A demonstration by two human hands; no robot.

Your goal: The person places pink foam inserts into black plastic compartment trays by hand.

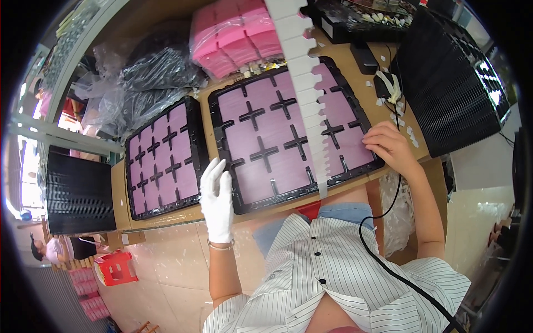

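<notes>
A second black tray (pixel 164 159) is lying left, pink foam stacks (pixel 236 34) and plastic bags (pixel 145 77) (crumpled) sitting behind.

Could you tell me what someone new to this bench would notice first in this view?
Most striking is the black tray of pink sheets in the middle, crossed by a long white notched strip. The left hand, in a white glove, rests on the tray's near left edge, while the bare right hand touches its right edge. A second, smaller black tray of pink sheets lies to the left.
</notes>
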